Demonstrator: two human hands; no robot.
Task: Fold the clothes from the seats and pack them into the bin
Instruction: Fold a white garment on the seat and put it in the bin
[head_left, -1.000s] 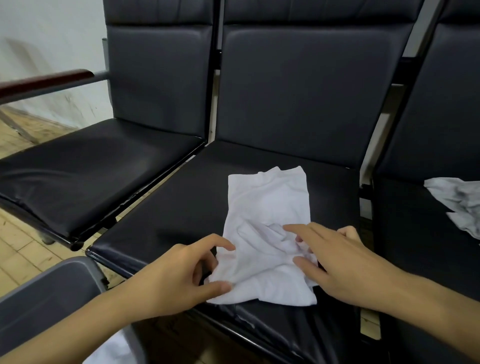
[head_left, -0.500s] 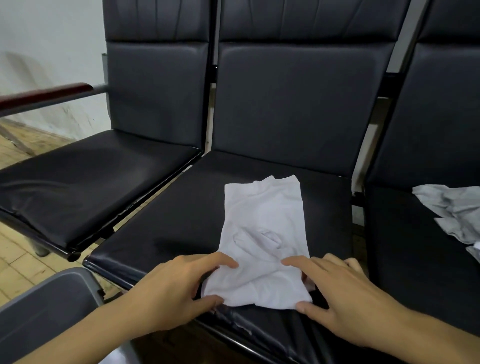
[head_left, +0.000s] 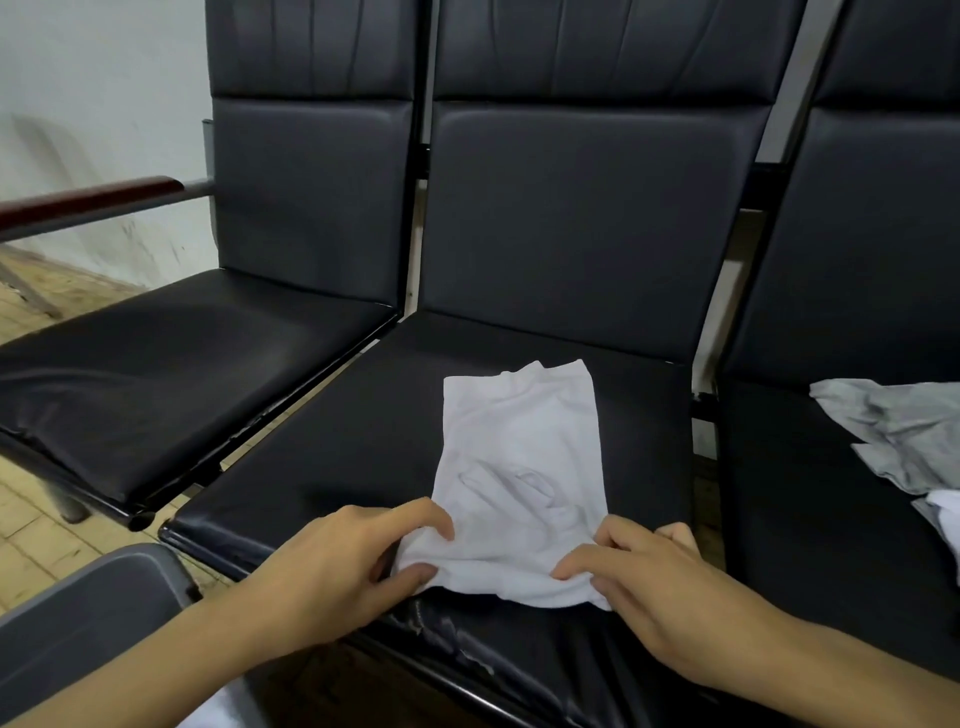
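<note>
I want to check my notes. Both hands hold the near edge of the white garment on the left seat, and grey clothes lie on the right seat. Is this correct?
Not quite: the white garment lies on the middle seat, not the left one, as the head view shows. The rest stands: the left hand and right hand hold its near edge, and grey clothes lie on the right seat.

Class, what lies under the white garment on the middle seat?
The white garment lies on the black seat. Both hands grip its near edge. Anything beneath it is covered.
</note>
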